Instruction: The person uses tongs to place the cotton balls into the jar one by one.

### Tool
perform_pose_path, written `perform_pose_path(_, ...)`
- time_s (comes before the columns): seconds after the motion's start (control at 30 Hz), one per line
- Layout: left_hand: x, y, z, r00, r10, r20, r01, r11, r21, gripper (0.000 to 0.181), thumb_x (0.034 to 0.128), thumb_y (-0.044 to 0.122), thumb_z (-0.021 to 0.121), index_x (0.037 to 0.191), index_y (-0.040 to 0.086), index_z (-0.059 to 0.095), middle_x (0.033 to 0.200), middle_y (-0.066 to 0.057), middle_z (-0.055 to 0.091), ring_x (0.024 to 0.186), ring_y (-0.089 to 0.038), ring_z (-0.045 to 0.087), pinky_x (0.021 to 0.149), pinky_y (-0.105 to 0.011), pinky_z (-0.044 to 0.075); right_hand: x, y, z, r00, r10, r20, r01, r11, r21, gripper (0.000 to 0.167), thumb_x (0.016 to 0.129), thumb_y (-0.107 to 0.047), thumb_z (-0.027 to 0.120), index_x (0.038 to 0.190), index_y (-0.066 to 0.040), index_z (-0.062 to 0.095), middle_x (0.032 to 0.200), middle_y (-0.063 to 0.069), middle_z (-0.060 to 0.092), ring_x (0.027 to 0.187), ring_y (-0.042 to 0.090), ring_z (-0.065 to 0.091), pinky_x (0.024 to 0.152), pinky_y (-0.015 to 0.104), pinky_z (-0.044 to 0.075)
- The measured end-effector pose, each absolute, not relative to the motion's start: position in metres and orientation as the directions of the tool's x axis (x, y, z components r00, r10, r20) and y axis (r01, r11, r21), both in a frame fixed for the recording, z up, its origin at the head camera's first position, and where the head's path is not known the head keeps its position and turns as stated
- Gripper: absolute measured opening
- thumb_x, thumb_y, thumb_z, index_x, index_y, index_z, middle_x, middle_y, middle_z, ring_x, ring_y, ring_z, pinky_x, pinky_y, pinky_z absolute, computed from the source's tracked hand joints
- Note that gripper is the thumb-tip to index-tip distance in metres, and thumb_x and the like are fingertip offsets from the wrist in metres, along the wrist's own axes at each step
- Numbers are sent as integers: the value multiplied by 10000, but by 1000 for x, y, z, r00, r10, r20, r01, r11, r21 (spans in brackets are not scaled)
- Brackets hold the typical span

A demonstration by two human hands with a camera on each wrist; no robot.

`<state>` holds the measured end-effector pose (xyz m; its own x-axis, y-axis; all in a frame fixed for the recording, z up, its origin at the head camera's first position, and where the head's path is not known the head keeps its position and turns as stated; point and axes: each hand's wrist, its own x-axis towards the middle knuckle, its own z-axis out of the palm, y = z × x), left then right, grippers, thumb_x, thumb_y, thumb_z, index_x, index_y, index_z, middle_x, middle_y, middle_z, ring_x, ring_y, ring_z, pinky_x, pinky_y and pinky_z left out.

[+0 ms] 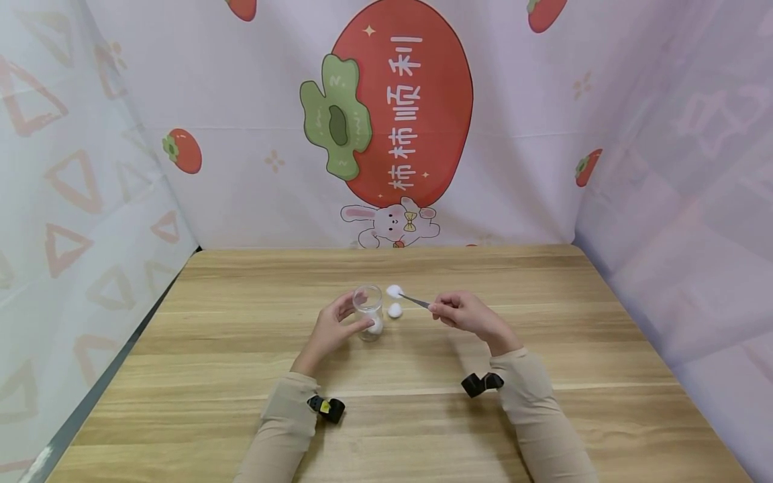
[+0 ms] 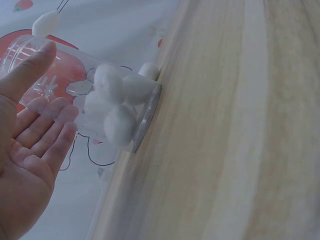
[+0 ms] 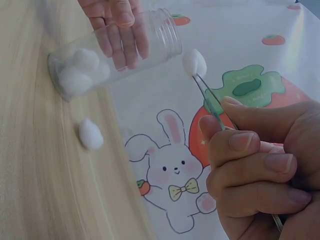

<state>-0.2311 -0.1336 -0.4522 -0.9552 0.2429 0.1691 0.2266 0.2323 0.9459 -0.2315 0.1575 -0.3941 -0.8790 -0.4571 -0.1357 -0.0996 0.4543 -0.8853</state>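
Observation:
A clear jar point(image 1: 369, 310) stands upright on the table with several white cotton balls point(image 2: 120, 125) at its bottom. My left hand point(image 1: 338, 327) holds it from the side, thumb point(image 2: 31, 70) on the near wall and fingers behind. Pinched in my right hand point(image 1: 464, 314) are metal tweezers point(image 1: 415, 301). Their tips grip one cotton ball point(image 3: 194, 62), raised off the table at mouth height, just outside the jar's opening. Another cotton ball point(image 1: 395, 310) lies on the table beside the jar, on its right in the head view.
The wooden table point(image 1: 410, 429) spreads around both forearms. Behind it hangs a white cloth point(image 1: 241, 201) printed with persimmons and a rabbit, and more cloth covers both sides. Black straps with small devices point(image 1: 482, 384) are on both wrists.

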Motion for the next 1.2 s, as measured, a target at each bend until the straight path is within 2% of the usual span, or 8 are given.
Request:
perform_pose_path(0.63,-230,-134,-452,-950,243,196,253,233,939,624,785,69,777,1343,4,506,1353,-218,584,1295,-348,544,1129,-427,449,-229,147,-384,-876,-466,-124,-108,440,-891,277,1000,-151,505,882,94,560,570,-62,382,492,47,293,443,159,237)
perform_pose_path(0.97,-231,-133,-454,-957,236,172,229,244,942,632,784,91,785,1347,17,507,1355,-220,582,1296,-346,545,1136,-432,448,-230,142,-382,-869,-483,-109,-125,428,-895,316,1001,-159,507,926,145,547,587,-50,382,494,47,299,453,157,247)
perform_pose_path(1.2,-231,-133,-454,-960,226,167,224,255,941,634,783,99,788,1346,18,508,1354,-209,587,1293,-338,550,1130,-430,456,-232,136,-382,-860,-502,-93,-147,418,-896,306,993,-158,523,914,135,561,573,-54,370,487,45,300,459,162,251)
